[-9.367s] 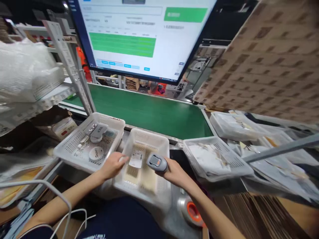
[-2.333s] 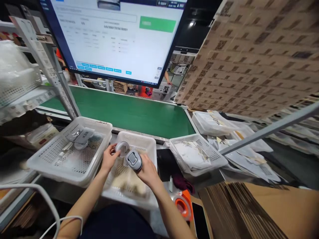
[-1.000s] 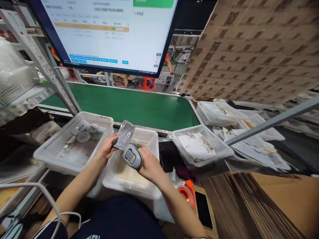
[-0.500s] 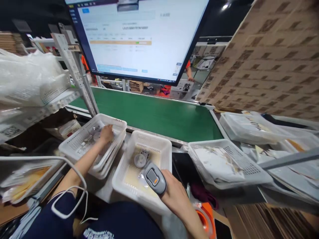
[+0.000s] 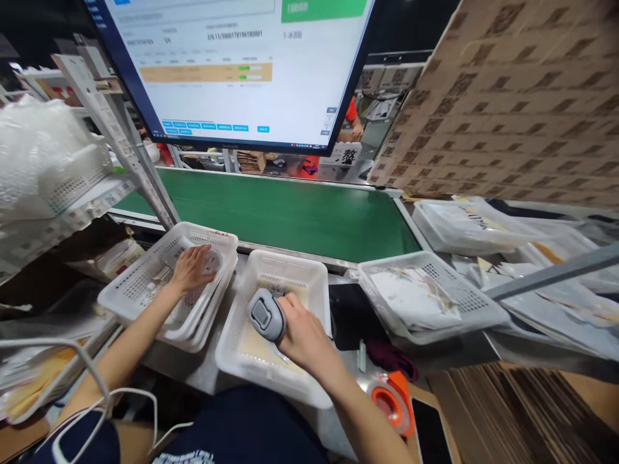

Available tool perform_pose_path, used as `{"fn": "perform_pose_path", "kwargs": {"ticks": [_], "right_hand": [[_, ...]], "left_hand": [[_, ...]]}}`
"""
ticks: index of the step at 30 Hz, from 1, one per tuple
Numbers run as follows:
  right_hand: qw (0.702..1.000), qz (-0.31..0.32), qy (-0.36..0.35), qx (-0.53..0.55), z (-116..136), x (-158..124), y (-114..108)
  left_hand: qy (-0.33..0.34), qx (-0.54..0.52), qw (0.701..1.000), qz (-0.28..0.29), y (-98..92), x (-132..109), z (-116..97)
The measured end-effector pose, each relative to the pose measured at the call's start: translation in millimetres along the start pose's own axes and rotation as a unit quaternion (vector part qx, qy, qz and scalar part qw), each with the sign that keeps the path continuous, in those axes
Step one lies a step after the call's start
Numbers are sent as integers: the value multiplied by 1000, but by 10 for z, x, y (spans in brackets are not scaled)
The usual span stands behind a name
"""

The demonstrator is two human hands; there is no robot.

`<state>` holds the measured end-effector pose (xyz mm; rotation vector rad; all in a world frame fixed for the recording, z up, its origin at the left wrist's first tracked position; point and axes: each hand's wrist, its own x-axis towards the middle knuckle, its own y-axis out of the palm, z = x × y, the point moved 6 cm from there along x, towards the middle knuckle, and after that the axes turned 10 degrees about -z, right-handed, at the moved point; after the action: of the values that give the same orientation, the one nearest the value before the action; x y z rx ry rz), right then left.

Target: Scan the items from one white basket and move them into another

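Note:
My right hand (image 5: pixel 302 328) is wrapped round the handle of a grey barcode scanner (image 5: pixel 267 316), held above the middle white basket (image 5: pixel 322 303). The scanner partly hides the small packed items at the back of that basket. My left hand (image 5: pixel 193 269) is inside the left white basket (image 5: pixel 120 290), the top one of a stack. Its fingers and thumb lie on either side of a round clear plastic piece (image 5: pixel 213 261). Small items in clear bags lie around it there.
A monitor (image 5: pixel 207 103) hangs over a green conveyor belt (image 5: pixel 290 212). At right is a white basket of papers and packets (image 5: pixel 483 316). Orange tape (image 5: pixel 389 406), a phone (image 5: pixel 430 432) and cardboard sheets (image 5: pixel 512 412) lie lower right. A white cable (image 5: pixel 155 412) loops near my left arm.
The scanner has risen and moved left, up over the items in the middle basket. My left hand has shifted toward me. The monitor now shows a green banner and a second green bar.

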<state>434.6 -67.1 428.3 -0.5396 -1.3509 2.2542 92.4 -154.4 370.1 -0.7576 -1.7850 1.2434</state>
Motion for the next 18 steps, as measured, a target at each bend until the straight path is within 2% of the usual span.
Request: {"fn": "perform_pose_path", "kwargs": {"ticks": [2,5,7,9,10,12,15,18], "right_hand": [[1000,7,-9,-22,108,89,-14],[998,25,-16,-54,154,147,21],[996,47,-11,-71,97,114,79],[994,70,-2,-80,-8,35,134],[994,81,4,-80,-70,-14,156],[991,103,18,-80,-192,-112,188],[988,124,45,-79,-315,-199,207],[990,115,46,-64,-311,-172,205]], "left_hand": [[36,-4,999,-19,-86,-159,-307],[105,-26,994,-10,-67,-467,-735],[171,-53,984,21,30,-651,-966],[221,-89,969,70,152,-730,-1072],[224,-106,964,92,210,-698,-1050],[181,-121,971,102,294,-463,-846],[38,-88,994,42,374,135,-255],[-103,-53,993,5,531,577,315]]}}
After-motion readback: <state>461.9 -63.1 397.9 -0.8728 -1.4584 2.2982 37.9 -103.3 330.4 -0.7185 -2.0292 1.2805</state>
